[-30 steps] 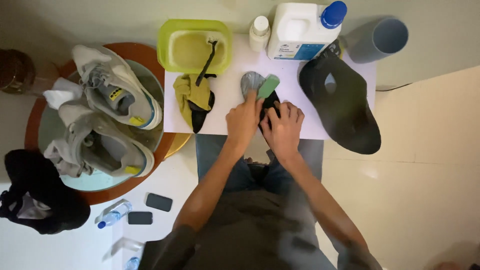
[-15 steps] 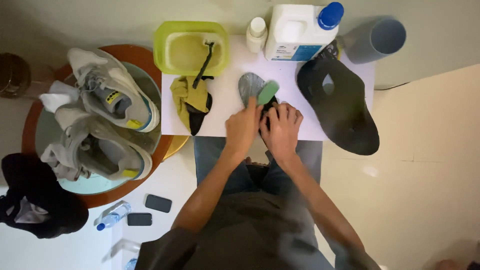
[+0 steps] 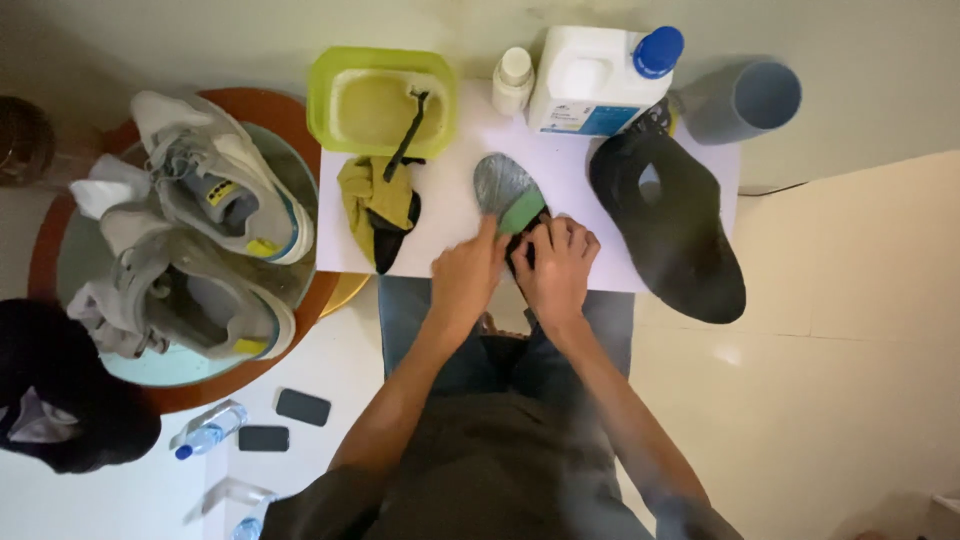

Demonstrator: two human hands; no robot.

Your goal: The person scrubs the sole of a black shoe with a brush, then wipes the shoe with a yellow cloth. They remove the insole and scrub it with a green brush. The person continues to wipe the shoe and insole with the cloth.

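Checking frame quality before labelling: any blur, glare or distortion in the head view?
Head view: soft overall, with slight motion blur on the left hand and right hand over the grey insole; dim, warm light with darkened corners; a mild glare patch on the floor tile; wide-angle bending towards the edges; the dark bag lacks detail.

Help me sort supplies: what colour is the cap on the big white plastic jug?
Blue: the white plastic jug has a round blue cap, shown in the head view.
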